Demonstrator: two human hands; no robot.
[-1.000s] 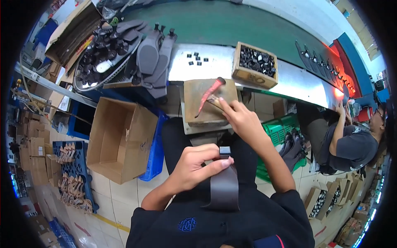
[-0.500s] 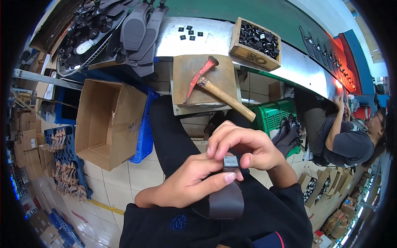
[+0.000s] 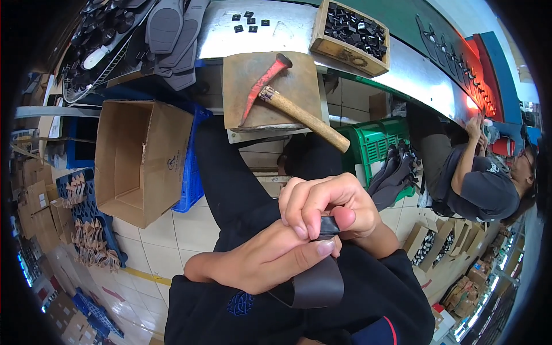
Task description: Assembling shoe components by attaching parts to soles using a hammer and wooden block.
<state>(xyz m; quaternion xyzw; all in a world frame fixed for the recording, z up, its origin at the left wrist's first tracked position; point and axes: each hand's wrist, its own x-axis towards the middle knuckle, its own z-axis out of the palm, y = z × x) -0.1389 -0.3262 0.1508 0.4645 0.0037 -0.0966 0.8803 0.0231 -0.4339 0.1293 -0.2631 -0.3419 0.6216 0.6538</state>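
Steel surface (image 3: 287, 29), long and grey, across the far side, strewn with small black square parts. Open brown cardboard box (image 3: 141, 158) at far left, leaning on a blue plastic crate (image 3: 190, 167). Green slatted plastic crate (image 3: 374, 144) to the right, just beside a bundle of dark straps. Square wooden block (image 3: 299, 80) below the surface edge, carrying a hammer with red head and pale wooden handle (image 3: 287, 103), laid down and untouched. Shallow wooden tray (image 3: 351, 52) of black fittings on the surface, far right of the block.

Near, over the lap: left hand (image 3: 259, 259) wrapped round a flat dark brown leather strap (image 3: 316, 282), thumb pressed across its top. Right hand (image 3: 328, 207) just above, fingers (image 3: 299, 215) curled tight on a small black clip (image 3: 329, 225) at the strap's end, mostly hidden.

Judged as seating the clip on the strap end by hand. Calls next for a firm hold on the strap and the clip kept square, with care for pinched fingertips.
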